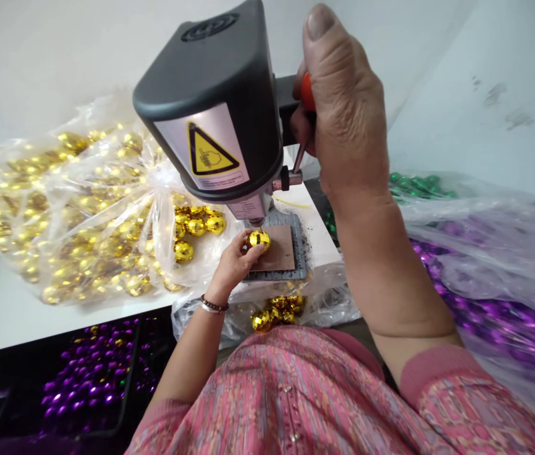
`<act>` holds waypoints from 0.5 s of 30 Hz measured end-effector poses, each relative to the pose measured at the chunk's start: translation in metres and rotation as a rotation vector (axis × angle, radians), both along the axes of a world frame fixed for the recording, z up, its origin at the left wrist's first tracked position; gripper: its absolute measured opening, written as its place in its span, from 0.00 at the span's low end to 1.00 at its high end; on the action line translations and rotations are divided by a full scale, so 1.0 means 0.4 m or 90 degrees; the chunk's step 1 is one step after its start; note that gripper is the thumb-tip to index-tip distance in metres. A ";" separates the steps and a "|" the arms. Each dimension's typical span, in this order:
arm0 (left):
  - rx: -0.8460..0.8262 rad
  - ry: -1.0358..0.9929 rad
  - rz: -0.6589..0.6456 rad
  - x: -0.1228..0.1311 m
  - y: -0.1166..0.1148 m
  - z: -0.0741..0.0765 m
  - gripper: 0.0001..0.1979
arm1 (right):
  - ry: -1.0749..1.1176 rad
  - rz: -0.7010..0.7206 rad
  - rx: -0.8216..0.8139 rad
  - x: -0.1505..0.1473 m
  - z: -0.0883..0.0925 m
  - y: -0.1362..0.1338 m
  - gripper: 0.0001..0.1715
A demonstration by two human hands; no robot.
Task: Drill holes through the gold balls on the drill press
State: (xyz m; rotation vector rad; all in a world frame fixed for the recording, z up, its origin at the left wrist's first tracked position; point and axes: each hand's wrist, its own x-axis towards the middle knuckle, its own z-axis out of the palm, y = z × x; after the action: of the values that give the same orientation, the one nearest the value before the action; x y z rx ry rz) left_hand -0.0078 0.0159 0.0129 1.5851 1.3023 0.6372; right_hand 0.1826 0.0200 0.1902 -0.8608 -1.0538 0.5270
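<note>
My left hand (235,260) pinches a gold faceted ball (258,240) and holds it on the brown pad (281,251) under the head of a black bench press machine (215,95). My right hand (343,107) is raised beside the machine, fingers wrapped round its lever with an orange knob (307,93). A grey base plate (300,248) lies under the pad.
A large clear bag of gold balls (82,215) lies on the white table at the left. More gold balls (277,311) sit in a bag at the table's front edge. Purple balls fill a bin (92,373) lower left and a bag (485,303) on the right; green balls (417,185) lie behind.
</note>
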 end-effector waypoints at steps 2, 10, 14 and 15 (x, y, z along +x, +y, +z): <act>0.028 0.023 0.005 -0.001 0.001 0.001 0.26 | 0.008 0.000 -0.003 -0.003 0.002 -0.003 0.20; 0.116 0.124 -0.025 0.031 0.004 0.024 0.28 | -0.004 -0.008 -0.030 -0.001 0.002 -0.001 0.22; 0.100 0.088 -0.060 0.041 0.019 0.017 0.31 | -0.005 -0.010 0.000 -0.003 -0.003 0.005 0.26; 0.086 0.077 -0.063 0.041 0.021 0.014 0.31 | -0.002 -0.006 0.002 -0.003 -0.003 0.005 0.27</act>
State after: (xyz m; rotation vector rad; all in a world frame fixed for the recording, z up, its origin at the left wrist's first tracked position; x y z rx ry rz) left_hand 0.0084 0.0244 0.0184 1.8109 1.2820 0.5865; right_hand 0.1815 0.0220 0.1890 -0.8634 -1.0538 0.5162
